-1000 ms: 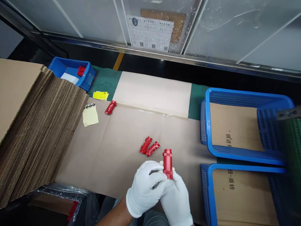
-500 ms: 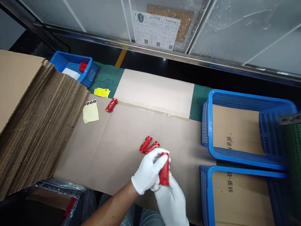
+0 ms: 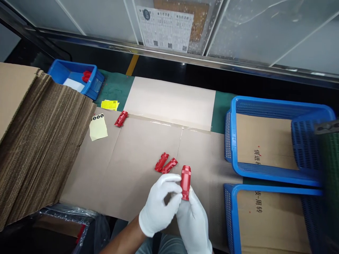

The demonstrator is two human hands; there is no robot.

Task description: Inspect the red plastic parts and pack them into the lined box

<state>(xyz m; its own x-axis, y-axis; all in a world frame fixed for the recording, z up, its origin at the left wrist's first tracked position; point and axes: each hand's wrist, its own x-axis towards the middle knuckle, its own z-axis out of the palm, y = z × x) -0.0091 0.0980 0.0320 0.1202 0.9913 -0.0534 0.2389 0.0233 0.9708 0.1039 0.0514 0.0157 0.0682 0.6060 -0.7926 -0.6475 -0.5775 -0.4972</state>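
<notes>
A red ribbed cylindrical plastic part (image 3: pixel 185 181) stands nearly upright in front of me. My right hand (image 3: pixel 192 222), in a white glove, is closed around its lower end from below. At the part's left side is my left hand (image 3: pixel 160 204), also gloved, with thumb and fingers curved and apart; its fingertips are at the part's edge, and whether they touch is hard to tell. Just beyond the hands, two red plastic pieces (image 3: pixel 162 162) lie close together on the cardboard. Another red piece (image 3: pixel 121 119) lies farther off to the left.
Stacked cardboard sheets (image 3: pixel 53 141) rise on the left. Behind them sits a small blue bin (image 3: pixel 92 86) with red pieces. Yellow labels (image 3: pixel 109 104) and a pale sticker sheet (image 3: pixel 98 128) lie nearby. Two blue baskets (image 3: pixel 234 141) lined with cardboard stand on the right. A plastic-lined box (image 3: pixel 90 215) is lower left.
My left hand has let go of the red part's front and moved slightly left, uncovering it. My right hand still holds the part. The whole view has shifted a little.
</notes>
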